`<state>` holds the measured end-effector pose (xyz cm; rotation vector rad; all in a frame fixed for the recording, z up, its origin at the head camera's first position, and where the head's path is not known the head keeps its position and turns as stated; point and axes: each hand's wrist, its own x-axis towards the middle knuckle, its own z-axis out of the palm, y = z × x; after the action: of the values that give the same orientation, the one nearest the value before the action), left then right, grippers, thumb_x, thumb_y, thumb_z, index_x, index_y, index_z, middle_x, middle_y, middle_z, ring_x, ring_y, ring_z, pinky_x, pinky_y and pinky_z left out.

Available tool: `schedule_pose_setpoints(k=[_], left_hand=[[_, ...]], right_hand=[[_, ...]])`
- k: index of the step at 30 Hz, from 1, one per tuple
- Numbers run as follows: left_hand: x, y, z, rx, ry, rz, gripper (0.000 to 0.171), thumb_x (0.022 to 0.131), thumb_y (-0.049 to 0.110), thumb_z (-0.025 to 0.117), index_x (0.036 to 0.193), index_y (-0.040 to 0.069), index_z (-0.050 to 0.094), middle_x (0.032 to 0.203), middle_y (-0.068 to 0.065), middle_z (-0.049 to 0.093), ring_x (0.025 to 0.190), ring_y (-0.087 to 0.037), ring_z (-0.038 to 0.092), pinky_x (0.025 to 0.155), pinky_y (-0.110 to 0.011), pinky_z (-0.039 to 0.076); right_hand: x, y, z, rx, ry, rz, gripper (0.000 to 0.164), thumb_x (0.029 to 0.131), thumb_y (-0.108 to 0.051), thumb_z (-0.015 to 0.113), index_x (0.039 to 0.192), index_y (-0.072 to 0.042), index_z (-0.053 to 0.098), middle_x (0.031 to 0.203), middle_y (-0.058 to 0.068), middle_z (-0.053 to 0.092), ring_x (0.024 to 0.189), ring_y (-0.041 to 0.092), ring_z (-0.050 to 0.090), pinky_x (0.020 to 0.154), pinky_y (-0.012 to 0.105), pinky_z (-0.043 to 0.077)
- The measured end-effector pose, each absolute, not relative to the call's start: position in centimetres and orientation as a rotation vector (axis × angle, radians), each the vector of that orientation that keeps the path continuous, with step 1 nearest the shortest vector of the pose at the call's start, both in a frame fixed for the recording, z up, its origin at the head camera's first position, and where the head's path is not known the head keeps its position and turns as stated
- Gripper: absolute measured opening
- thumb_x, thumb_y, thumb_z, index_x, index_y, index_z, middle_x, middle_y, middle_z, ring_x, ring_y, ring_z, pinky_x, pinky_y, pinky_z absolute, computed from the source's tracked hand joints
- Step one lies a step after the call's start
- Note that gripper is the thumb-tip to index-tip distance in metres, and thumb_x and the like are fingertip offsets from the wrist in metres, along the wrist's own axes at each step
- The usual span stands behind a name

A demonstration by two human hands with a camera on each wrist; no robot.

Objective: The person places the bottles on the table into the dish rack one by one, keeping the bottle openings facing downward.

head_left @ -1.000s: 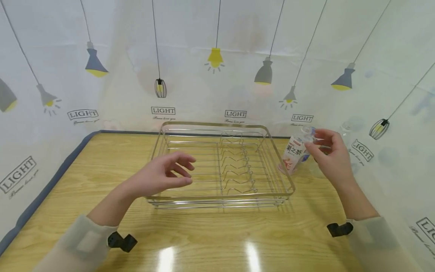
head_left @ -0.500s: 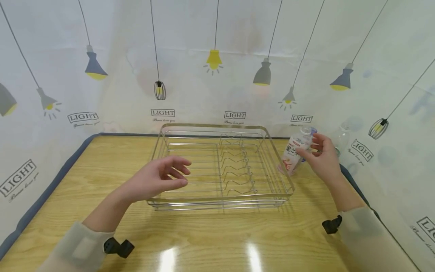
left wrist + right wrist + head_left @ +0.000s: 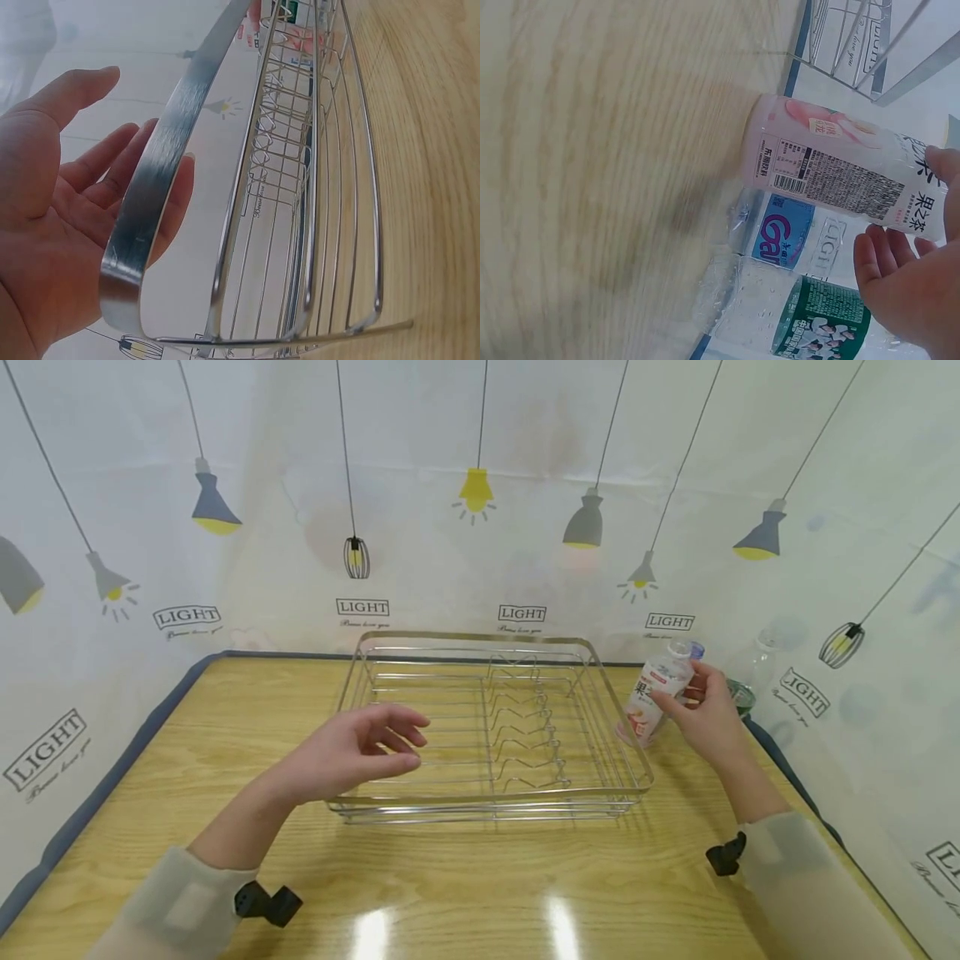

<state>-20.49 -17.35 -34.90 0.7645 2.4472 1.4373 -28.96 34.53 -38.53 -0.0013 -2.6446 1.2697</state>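
"One bottle (image 3: 829, 161), long axis upright, just right of the rack (image 3: 487, 795). Nearer hand?"

"Right hand (image 3: 708, 714), curled around it from the right. Left hand (image 3: 352, 752) slack, holding nothing, well apart."

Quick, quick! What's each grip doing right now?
Left grip: open, holding nothing.
Right grip: closed around the pink bottle.

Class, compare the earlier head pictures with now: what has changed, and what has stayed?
The right hand has moved left to the pink bottle, its thumb now over the label; whether it grips is unclear. The green-labelled bottle, largely hidden by that hand at first, now shows. The left hand remains at the rack's left end; rack and pink bottle have stayed put.
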Motion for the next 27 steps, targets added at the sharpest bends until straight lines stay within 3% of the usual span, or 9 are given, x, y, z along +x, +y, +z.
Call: schedule_pose_setpoints(k=[6, 9, 14, 17, 20, 27], left_hand=[[-20.4, -16.9, -34.7, 0.769, 2.426, 1.454, 0.047, 0.103, 0.023, 0.08, 0.147, 0.016, 0.065, 0.131, -0.005, 0.074, 0.12, -0.024, 0.072, 0.094, -0.037, 0.064], [-20.3, -16.7, -34.7, 0.771, 2.414, 1.462, 0.047, 0.103, 0.023, 0.08, 0.146, 0.017, 0.065, 0.132, -0.005, 0.074, 0.12, -0.024, 0.072, 0.094, -0.037, 0.064], [-20.4, -16.6, -34.6, 0.772, 2.406, 1.46, 0.047, 0.103, 0.023, 0.079, 0.147, 0.016, 0.064, 0.132, -0.005, 0.074, 0.12, -0.024, 0.072, 0.094, -0.037, 0.064], [-20.3, -16.5, -34.5, 0.771, 2.4, 1.463, 0.047, 0.103, 0.023, 0.079, 0.147, 0.016, 0.064, 0.132, -0.006, 0.074, 0.12, -0.025, 0.072, 0.093, -0.037, 0.064], [-20.3, -16.4, -34.4, 0.767, 2.396, 1.467, 0.047, 0.103, 0.023, 0.079, 0.147, 0.015, 0.064, 0.132, -0.006, 0.074, 0.12, -0.024, 0.072, 0.094, -0.037, 0.064], [-20.3, -16.2, -34.2, 0.777, 2.397, 1.476, 0.047, 0.104, 0.023, 0.079, 0.148, 0.015, 0.063, 0.133, -0.006, 0.074, 0.12, -0.025, 0.072, 0.095, -0.038, 0.064]], right_hand=[[-28.3, 34.5, -38.4, 0.005, -2.615, 1.249, 0.092, 0.108, -0.044, 0.069, 0.172, -0.003, 0.017, 0.156, 0.028, 0.043, 0.138, 0.04, 0.051, 0.094, 0.017, 0.045], [-27.9, 34.4, -38.0, 0.004, -2.588, 1.232, 0.087, 0.108, -0.041, 0.069, 0.172, -0.006, 0.021, 0.154, 0.023, 0.046, 0.133, 0.03, 0.052, 0.096, 0.018, 0.044], [-27.1, 33.9, -36.7, 0.084, -2.479, 1.216, 0.077, 0.107, -0.028, 0.071, 0.169, -0.01, 0.029, 0.14, 0.001, 0.049, 0.12, 0.008, 0.049, 0.093, 0.011, 0.043], [-26.5, 33.4, -35.6, 0.134, -2.405, 1.219, 0.075, 0.105, -0.022, 0.072, 0.168, -0.012, 0.034, 0.133, -0.012, 0.047, 0.117, 0.001, 0.049, 0.094, 0.012, 0.044], [-26.0, 32.7, -34.4, 0.174, -2.34, 1.224, 0.073, 0.104, -0.019, 0.073, 0.167, -0.015, 0.038, 0.131, -0.018, 0.047, 0.119, 0.001, 0.05, 0.096, 0.012, 0.045], [-25.1, 31.2, -32.1, 0.281, -2.235, 1.251, 0.072, 0.101, -0.012, 0.076, 0.165, -0.022, 0.045, 0.134, -0.016, 0.052, 0.122, 0.005, 0.055, 0.099, 0.01, 0.046]])
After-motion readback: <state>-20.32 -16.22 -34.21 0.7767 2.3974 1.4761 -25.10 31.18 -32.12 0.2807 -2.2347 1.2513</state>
